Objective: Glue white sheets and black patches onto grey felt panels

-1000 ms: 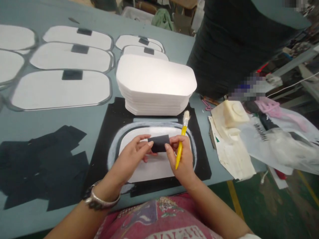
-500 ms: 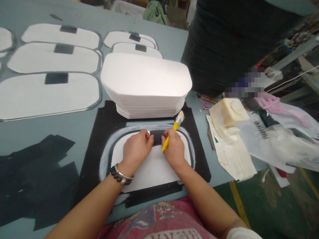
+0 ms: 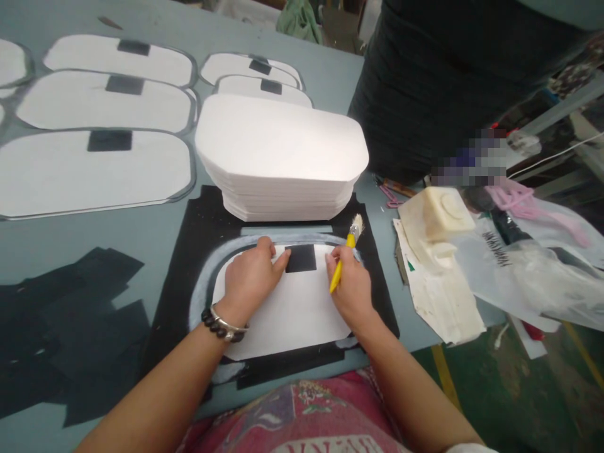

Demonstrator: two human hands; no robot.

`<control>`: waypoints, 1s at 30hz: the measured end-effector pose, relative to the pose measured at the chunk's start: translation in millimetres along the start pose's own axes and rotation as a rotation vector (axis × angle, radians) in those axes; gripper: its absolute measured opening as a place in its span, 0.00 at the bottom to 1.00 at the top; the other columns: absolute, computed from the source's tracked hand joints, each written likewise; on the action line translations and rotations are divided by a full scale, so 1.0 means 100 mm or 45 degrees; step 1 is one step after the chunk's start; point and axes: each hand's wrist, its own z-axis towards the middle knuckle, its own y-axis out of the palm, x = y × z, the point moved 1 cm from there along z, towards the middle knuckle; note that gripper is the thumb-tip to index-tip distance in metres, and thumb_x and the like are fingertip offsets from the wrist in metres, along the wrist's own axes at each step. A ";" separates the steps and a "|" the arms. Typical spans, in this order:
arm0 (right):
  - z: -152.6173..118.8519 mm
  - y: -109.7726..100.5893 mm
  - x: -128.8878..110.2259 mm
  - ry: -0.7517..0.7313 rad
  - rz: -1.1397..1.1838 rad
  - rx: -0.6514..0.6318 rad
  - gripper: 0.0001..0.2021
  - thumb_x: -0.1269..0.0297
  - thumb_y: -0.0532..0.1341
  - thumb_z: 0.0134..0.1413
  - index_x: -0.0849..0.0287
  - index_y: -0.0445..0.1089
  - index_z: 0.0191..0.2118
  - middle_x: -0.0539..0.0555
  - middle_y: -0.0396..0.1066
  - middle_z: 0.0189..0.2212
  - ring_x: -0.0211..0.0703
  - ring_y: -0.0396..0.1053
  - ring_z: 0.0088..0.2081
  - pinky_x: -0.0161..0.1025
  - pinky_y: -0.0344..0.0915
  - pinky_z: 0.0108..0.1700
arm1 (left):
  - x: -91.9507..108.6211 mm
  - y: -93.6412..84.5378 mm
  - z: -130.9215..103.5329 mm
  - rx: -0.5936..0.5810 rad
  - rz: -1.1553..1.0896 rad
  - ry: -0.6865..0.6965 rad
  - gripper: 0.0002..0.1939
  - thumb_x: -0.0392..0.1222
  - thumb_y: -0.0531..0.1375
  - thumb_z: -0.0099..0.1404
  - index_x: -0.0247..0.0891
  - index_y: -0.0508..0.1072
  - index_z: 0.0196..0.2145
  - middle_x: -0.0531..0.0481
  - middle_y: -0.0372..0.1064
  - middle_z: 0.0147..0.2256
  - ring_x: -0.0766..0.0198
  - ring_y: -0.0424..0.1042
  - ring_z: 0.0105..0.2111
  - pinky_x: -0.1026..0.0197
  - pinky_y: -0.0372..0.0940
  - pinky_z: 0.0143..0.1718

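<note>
My right hand (image 3: 352,283) is closed round a yellow-handled paintbrush (image 3: 350,241), its pale bristles pointing away from me. Its fingertips are by the right end of a white rounded panel (image 3: 287,314). A dark square patch (image 3: 301,258) lies flat at the middle of the panel's far edge. My left hand (image 3: 250,277) rests on the panel's left part, thumb apart from the fingers, with the thumb tip beside the patch. Its other fingers are partly hidden. Under the panel is a black sheet (image 3: 177,270) with a whitish smeared band around the panel.
Beyond the sheet stands a tall stack of white panels (image 3: 283,145). Patched panels (image 3: 94,167) lie at the left. Loose black pieces (image 3: 94,314) are heaped at near left. A large black roll (image 3: 419,82) stands at back right, near a cream plastic container (image 3: 443,211) and plastic bags (image 3: 547,264).
Both hands have moved apart from the dark patch, the right one to the right with the paintbrush. The patch now lies uncovered on the panel. The view has shifted slightly.
</note>
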 end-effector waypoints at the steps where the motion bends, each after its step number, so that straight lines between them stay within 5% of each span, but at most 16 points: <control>1: -0.03 -0.12 0.03 -0.038 0.058 -0.027 0.12 0.56 0.52 0.74 0.56 0.69 0.47 0.54 0.76 0.30 0.45 0.74 0.28 0.38 0.66 0.33 | -0.05 -0.03 -0.03 0.024 -0.009 -0.032 0.24 0.62 0.49 0.73 0.40 0.71 0.48 0.44 0.78 0.32 0.46 0.79 0.35 0.56 0.59 0.30; 4: -0.04 -0.50 0.11 -0.200 0.165 -0.133 0.18 0.53 0.51 0.74 0.54 0.70 0.59 0.55 0.80 0.37 0.44 0.77 0.32 0.38 0.70 0.37 | -0.19 -0.09 -0.30 0.099 -0.005 -0.018 0.24 0.60 0.49 0.75 0.38 0.71 0.52 0.44 0.78 0.35 0.47 0.78 0.36 0.55 0.62 0.32; 6: 0.05 -0.70 0.14 -0.300 0.158 -0.127 0.20 0.51 0.53 0.74 0.53 0.71 0.61 0.58 0.80 0.46 0.46 0.78 0.41 0.41 0.72 0.45 | -0.18 -0.05 -0.62 0.113 -0.008 0.227 0.21 0.54 0.50 0.76 0.37 0.73 0.50 0.41 0.77 0.41 0.49 0.77 0.41 0.53 0.67 0.39; 10: 0.35 -0.78 -0.14 -0.379 0.370 -0.187 0.19 0.49 0.56 0.72 0.56 0.77 0.42 0.55 0.79 0.37 0.44 0.77 0.39 0.40 0.71 0.44 | 0.05 0.18 -1.31 0.041 0.031 0.778 0.16 0.43 0.53 0.76 0.37 0.75 0.53 0.37 0.72 0.55 0.46 0.72 0.54 0.47 0.70 0.52; 15: 0.41 -0.49 -1.02 -0.769 0.761 -0.948 0.05 0.62 0.67 0.63 0.56 0.78 0.38 0.50 0.79 0.38 0.40 0.77 0.40 0.36 0.70 0.45 | 0.26 0.44 -1.66 -0.017 0.217 0.813 0.20 0.33 0.50 0.74 0.29 0.74 0.57 0.29 0.70 0.58 0.38 0.71 0.57 0.34 0.71 0.53; 18: 0.30 -0.26 -1.43 -0.987 0.712 -1.487 0.03 0.70 0.67 0.61 0.56 0.79 0.38 0.49 0.80 0.36 0.39 0.76 0.38 0.35 0.70 0.44 | 0.29 0.50 -1.67 -0.039 0.262 0.779 0.21 0.26 0.50 0.71 0.23 0.74 0.56 0.26 0.73 0.54 0.42 0.75 0.53 0.38 0.73 0.51; 20: 0.30 -0.10 -1.59 -1.057 0.557 -1.692 0.06 0.75 0.67 0.59 0.58 0.79 0.39 0.49 0.79 0.33 0.38 0.75 0.36 0.34 0.69 0.42 | 0.30 0.50 -1.66 -0.017 0.288 0.759 0.22 0.24 0.50 0.69 0.21 0.73 0.56 0.25 0.73 0.52 0.44 0.76 0.51 0.41 0.74 0.50; 22: 0.38 0.04 -1.70 -1.115 0.398 -1.707 0.07 0.77 0.67 0.57 0.60 0.79 0.39 0.49 0.78 0.31 0.38 0.74 0.35 0.34 0.67 0.42 | 0.30 0.47 -1.67 -0.011 0.300 0.787 0.22 0.26 0.49 0.71 0.22 0.73 0.58 0.24 0.70 0.57 0.41 0.73 0.56 0.38 0.74 0.51; 27: 0.59 0.11 -1.91 -1.139 0.231 -1.332 0.04 0.74 0.65 0.59 0.62 0.78 0.39 0.52 0.78 0.37 0.38 0.71 0.37 0.34 0.63 0.44 | 0.26 0.35 -1.65 -0.111 0.214 0.844 0.23 0.32 0.48 0.75 0.27 0.73 0.60 0.28 0.68 0.61 0.36 0.68 0.61 0.34 0.76 0.48; 30: 0.43 0.05 -1.98 -1.240 0.290 -1.585 0.05 0.73 0.64 0.61 0.62 0.79 0.40 0.51 0.78 0.36 0.37 0.71 0.36 0.33 0.62 0.42 | 0.23 0.32 -1.60 -0.056 0.130 0.852 0.20 0.29 0.50 0.72 0.26 0.76 0.55 0.29 0.72 0.56 0.41 0.73 0.55 0.42 0.77 0.48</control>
